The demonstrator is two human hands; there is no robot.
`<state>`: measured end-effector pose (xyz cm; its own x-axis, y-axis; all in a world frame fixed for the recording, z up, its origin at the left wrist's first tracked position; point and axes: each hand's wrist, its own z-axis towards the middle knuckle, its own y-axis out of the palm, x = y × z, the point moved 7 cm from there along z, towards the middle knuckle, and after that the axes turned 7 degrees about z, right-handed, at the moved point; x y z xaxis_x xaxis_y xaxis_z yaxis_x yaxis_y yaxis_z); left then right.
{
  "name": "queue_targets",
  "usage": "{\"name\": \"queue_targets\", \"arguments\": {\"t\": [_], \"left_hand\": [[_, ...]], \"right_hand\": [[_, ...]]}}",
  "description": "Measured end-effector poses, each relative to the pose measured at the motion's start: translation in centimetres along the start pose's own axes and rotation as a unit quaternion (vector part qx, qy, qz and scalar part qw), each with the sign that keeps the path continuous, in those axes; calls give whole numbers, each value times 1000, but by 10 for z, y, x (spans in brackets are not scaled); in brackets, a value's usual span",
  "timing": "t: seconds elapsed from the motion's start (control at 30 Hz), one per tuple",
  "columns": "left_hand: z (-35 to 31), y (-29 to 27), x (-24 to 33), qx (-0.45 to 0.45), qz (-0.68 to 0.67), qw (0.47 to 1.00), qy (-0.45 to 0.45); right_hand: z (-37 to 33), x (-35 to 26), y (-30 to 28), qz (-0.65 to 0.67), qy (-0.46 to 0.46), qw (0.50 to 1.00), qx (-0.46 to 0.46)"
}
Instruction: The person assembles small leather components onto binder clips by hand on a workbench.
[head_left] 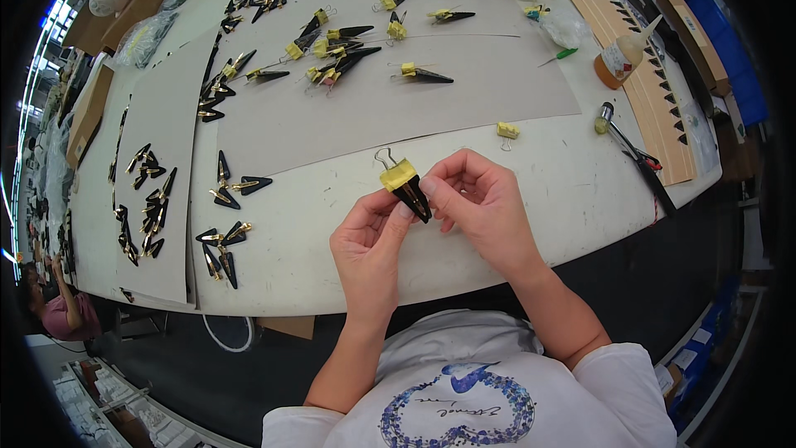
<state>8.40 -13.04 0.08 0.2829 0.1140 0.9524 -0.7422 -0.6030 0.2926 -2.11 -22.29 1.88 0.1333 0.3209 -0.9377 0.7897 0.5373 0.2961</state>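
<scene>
Head view: the left hand (369,236) and the right hand (477,199) meet over the near edge of the white table (547,199), both pinched narrow on one black pointed hair clip (412,196). A yellow binder clip (397,173) clamps its wide end, most likely to press glued parts together. The left thumb braces it from below while the right fingertips (431,187) nip the side, seemingly to line things up. Beyond the held clip, more clamped clips (332,62) lie spread on a grey card sheet (464,99), apart from each other. To the right of that sheet stands a glue bottle (618,62).
</scene>
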Motion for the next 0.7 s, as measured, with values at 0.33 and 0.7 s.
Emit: {"name": "queue_targets", "arguments": {"t": [0.33,0.7], "left_hand": [[-3,-3,-1,13,1,1000,-1],[3,3,5,25,3,1000,-11]], "right_hand": [[-7,-1,1,-36,-76,996,18],[-6,-3,0,-10,-16,1000,7]]}}
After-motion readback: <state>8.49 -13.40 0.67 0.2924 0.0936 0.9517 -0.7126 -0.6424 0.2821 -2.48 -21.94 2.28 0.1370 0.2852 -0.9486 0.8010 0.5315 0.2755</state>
